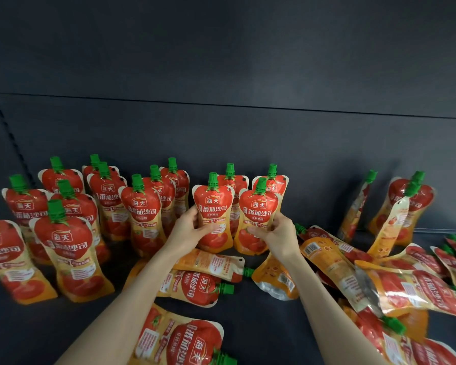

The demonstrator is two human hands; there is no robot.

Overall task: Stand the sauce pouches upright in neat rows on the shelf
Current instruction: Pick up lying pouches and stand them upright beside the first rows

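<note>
Glossy flat pouch (184, 341), left hand (188, 227) gripping green-capped pouch (213, 204), right hand (277, 233) gripping neighbouring pouch (258, 209)

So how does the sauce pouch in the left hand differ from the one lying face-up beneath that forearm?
The held pouch is upright with its green cap on top; the lying pouch is flat on the shelf, cap pointing right. The left hand grips the held pouch at its waist; no hand holds the lying pouch. Both show the same red tomato front and green cap.
</note>
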